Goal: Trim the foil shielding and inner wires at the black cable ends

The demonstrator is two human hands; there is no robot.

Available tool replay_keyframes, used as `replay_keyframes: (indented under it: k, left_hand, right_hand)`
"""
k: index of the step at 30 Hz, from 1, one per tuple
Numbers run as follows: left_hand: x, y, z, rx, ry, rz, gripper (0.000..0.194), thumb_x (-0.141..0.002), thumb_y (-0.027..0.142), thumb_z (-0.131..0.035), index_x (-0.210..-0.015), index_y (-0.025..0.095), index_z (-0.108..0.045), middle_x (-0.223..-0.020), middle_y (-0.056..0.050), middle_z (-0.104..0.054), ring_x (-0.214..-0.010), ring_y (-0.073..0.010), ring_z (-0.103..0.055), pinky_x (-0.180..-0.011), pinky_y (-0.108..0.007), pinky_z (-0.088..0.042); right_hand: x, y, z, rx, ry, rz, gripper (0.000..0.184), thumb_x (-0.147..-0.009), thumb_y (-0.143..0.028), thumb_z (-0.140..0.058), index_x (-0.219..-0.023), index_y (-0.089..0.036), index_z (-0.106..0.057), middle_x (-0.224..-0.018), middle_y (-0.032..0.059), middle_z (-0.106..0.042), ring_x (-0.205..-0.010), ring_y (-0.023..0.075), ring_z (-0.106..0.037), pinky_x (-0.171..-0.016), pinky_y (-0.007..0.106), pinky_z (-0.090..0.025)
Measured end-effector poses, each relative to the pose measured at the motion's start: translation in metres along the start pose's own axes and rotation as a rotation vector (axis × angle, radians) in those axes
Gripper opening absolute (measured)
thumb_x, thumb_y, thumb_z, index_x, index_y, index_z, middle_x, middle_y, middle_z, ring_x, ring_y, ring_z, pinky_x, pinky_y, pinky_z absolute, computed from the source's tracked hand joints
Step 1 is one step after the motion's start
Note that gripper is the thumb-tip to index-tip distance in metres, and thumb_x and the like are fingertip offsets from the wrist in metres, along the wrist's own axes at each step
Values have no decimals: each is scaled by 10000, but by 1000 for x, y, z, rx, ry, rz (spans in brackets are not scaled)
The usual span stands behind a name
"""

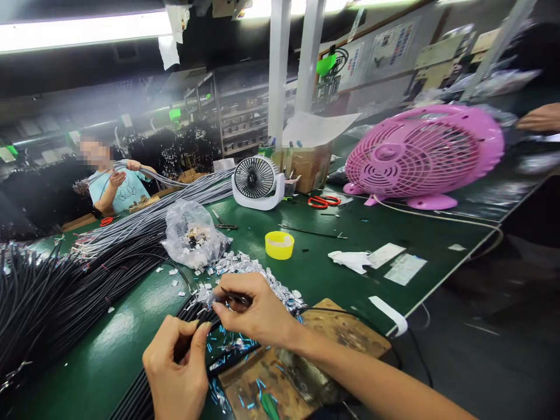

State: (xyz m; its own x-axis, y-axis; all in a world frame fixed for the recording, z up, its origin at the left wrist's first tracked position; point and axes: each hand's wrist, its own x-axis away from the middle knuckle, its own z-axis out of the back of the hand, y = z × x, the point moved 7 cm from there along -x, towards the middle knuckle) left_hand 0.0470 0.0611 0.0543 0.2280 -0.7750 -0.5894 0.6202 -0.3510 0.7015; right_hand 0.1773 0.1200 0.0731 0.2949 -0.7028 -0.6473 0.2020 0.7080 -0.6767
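My left hand [177, 364] pinches the end of a black cable between thumb and forefinger. Close beside it, my right hand [258, 306] is closed, with a slim dark tool [237, 297] lying across its fingers; its exact kind is hard to make out. Thumb and fingertip of that hand come together near the cable end, by a small silvery scrap [209, 296]. A bundle of black cables [135, 394] runs under my left hand. Around my hands lie a heap of silver foil scraps [262, 274] and bits of blue insulation [249, 402].
A stained wooden board [345, 326] lies at the front. Black cables [87, 291] and grey cables [184, 195] cover the left. Beyond are a plastic bag [188, 233], yellow tape roll [280, 245], white fan [258, 184], red-handled scissors [324, 202] and pink fan [420, 154]. Another person [118, 181] handles grey cables.
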Motion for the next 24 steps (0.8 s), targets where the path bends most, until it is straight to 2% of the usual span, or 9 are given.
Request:
replay_keyframes:
  k: [6,13,17,20,22,24]
  left_hand:
    - [0,1,0,-25,6,-9,250,-768,302,-573,-543,198,-541,-492,30,-456,-420,-98,-424,-434,-219,-345]
    - [0,1,0,-41,8,-19,252,-770,282,-574,-537,198,-526,-483,33,-449,-418,-99,-416,-429,-218,-341]
    - [1,1,0,-28,0,-27,238,-774,268,-571,-550,197,-535,-498,31,-464,-426,-100,-431,-435,-217,-352]
    - [0,1,0,-13,-16,-32,228,-770,249,-581,-553,193,-538,-504,30,-469,-432,-99,-434,-439,-215,-355]
    - [0,1,-1,6,-44,-45,217,-770,238,-582,-561,189,-552,-513,26,-487,-447,-101,-450,-453,-215,-362]
    - [0,2,-3,37,-92,-66,201,-780,240,-567,-587,187,-584,-540,17,-524,-487,-108,-487,-486,-216,-380]
  right_hand:
    - [2,1,-1,-14,6,43,149,-681,-173,-507,-557,-144,-585,-491,-25,-497,-421,65,-343,-418,189,-280]
    - [3,-1,-1,13,17,101,164,-684,-159,-479,-578,-139,-602,-496,-19,-499,-431,73,-358,-436,199,-282]
    - [2,0,-1,-29,3,64,154,-679,-174,-486,-572,-140,-592,-499,-21,-483,-440,75,-357,-448,206,-281]
    - [-1,8,-1,-128,-29,-61,147,-640,-207,-494,-507,-153,-529,-465,-36,-425,-437,70,-330,-435,205,-255]
    - [-2,19,-8,-317,-122,-246,163,-596,-235,-493,-455,-165,-448,-427,-53,-379,-417,57,-300,-407,191,-227]
    - [2,29,-22,-582,-275,-475,164,-544,-267,-498,-445,-173,-408,-391,-68,-368,-381,43,-292,-371,171,-213]
